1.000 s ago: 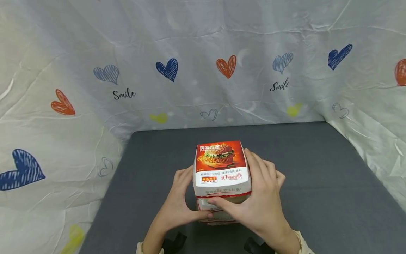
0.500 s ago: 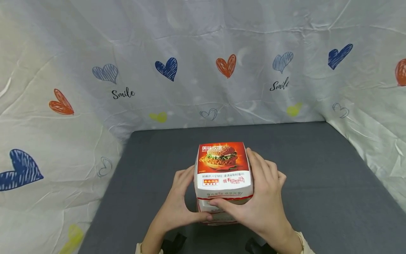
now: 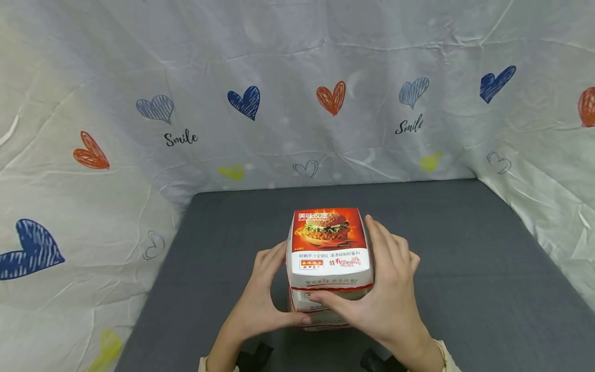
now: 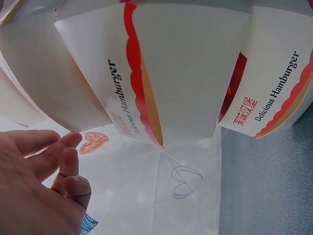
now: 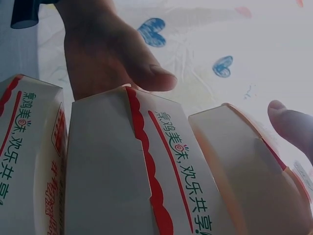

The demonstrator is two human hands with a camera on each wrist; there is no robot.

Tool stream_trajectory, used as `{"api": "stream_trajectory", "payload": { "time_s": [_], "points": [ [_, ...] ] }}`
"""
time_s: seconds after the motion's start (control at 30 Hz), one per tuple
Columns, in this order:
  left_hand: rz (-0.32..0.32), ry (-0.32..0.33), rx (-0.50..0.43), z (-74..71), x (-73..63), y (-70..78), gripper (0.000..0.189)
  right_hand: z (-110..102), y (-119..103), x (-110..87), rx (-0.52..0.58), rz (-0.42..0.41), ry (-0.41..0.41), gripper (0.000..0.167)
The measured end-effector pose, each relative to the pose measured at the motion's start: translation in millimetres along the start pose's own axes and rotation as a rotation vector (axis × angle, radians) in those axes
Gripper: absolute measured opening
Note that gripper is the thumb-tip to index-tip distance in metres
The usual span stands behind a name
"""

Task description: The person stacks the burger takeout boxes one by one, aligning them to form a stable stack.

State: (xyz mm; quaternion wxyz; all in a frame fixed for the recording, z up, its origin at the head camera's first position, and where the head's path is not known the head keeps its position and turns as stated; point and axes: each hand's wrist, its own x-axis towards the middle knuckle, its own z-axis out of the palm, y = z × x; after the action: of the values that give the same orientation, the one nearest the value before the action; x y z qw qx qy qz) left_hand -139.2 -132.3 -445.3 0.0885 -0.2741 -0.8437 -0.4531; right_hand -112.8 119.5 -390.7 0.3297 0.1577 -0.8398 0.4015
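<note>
Hamburger boxes are stacked in front of me. The top hamburger box [image 3: 330,232] has a red lid with a burger picture; a middle box [image 5: 122,156] and a lower box [image 4: 274,73] are under it. My left hand [image 3: 260,297] holds the stack from the left, its thumb across the front of the lower boxes. My right hand [image 3: 388,284] grips the upper part from the right, its thumb on the front just below the top box's red edge. Behind the stack, the fingertips are hidden in the head view.
The stack stands on a dark grey table [image 3: 232,232]. A white cloth curtain [image 3: 283,129] printed with hearts and "Smile" rises along the back and sides. Black wrist straps [image 3: 255,356] show at the near edge.
The top hamburger box has shifted slightly to the right. My right hand has moved a little right with it, while the left hand stays nearly in place.
</note>
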Motion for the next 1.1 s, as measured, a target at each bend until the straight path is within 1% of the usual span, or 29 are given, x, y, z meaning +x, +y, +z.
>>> {"api": "stream_trajectory", "payload": {
  "time_s": [0.1,0.37,0.53,0.67,0.77,0.9,1.0,1.03,1.1],
  "points": [
    [-0.01,0.001,0.002,-0.1,-0.3,-1.3,0.129,-0.4,0.8,0.0,0.003,0.002,0.002,0.125],
    [0.002,0.001,-0.002,-0.9,0.8,-1.4,0.132,-1.3,2.1,1.0,-0.007,-0.004,0.013,0.126],
    [-0.015,0.0,-0.022,-1.2,0.7,0.4,0.134,-2.1,2.4,0.7,-0.011,-0.007,0.019,0.127],
    [-0.017,-0.004,-0.042,-2.0,-0.6,-0.4,0.132,-2.1,1.9,0.2,-0.006,-0.011,0.024,0.126],
    [-0.01,0.002,-0.04,-3.3,-2.0,-3.1,0.131,-2.2,1.9,1.0,-0.001,-0.014,0.026,0.126],
    [-0.014,0.017,-0.015,-6.9,-5.2,-7.5,0.135,-2.8,2.4,1.6,0.009,-0.017,0.029,0.125],
    [-0.02,0.022,-0.005,-12.4,-9.5,-11.3,0.136,-5.0,3.7,0.1,0.025,-0.016,0.038,0.125],
    [-0.023,0.024,-0.016,-15.0,-11.5,-13.0,0.135,-6.0,4.5,-0.6,0.038,-0.015,0.044,0.125],
    [-0.016,0.04,-0.038,-21.0,-16.8,-16.7,0.125,-9.8,7.5,-2.0,0.078,-0.015,0.06,0.123]
  ]
}}
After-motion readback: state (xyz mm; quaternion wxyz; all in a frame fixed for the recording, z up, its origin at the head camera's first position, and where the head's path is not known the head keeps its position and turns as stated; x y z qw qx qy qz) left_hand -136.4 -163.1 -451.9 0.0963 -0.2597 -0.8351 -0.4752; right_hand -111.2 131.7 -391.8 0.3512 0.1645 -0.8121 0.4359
